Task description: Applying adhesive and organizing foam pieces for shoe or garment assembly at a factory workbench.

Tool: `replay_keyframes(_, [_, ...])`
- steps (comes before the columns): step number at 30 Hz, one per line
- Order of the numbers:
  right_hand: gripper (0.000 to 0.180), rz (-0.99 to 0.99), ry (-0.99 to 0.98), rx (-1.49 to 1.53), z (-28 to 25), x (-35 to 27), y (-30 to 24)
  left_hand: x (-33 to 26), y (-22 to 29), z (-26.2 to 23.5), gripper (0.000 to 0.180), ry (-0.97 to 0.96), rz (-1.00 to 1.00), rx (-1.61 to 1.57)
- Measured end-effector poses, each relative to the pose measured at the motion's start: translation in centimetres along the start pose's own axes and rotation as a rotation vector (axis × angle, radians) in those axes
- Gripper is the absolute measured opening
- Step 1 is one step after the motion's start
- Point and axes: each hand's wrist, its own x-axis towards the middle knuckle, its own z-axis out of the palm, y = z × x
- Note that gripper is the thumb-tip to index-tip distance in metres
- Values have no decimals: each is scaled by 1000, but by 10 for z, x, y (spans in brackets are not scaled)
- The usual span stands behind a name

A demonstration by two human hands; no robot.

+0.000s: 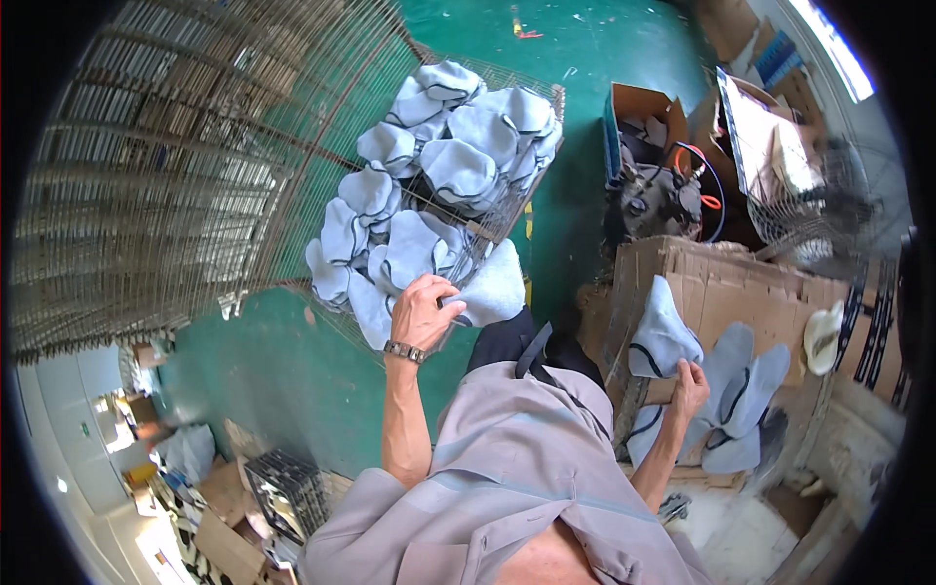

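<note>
1. Pinching between thumb and fingers, the left hand (421, 310) grips the edge of a pale grey-blue, curved fabric piece (497, 283) at the near corner of a heap of similar pieces.
2. The right hand (690, 386) grips a second pale grey-blue, cone-shaped fabric piece with dark edging (663, 333) by its lower corner, above a worn brown cardboard surface (726, 292).
3. Both pieces look light and soft, probably felt-like, yet stiff enough to keep a moulded curve. They seem unlikely to slip or break, though a hard squeeze could crease them.
4. The rim or a corner seems the best hold, since a thumb and finger can nip it and leave the curved body unpressed.
5. A shallow metal wire basket (560, 96) bears the heap of grey-blue dark-edged pieces (480, 136), loosely overlapping and facing different ways.
6. Beside it, on the left, stands a tall metal wire grid (336, 83); whether the two are joined is unclear.
7. More loose grey-blue pieces (757, 388) lie on the cardboard.
8. Beyond, an open blue-sided cardboard box (613, 146) contains dark items too jumbled to identify.
</note>
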Motion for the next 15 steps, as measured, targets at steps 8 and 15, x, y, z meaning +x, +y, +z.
replay_keyframes(8, [19, -84, -223, -99, 104, 8, -101, 45, -74, -23, 22, 30, -94, -44])
replay_keyframes(15, [21, -231, -418, -192, 209, 16, -148, 102, -163, -154, 19, 154, 5, 93])
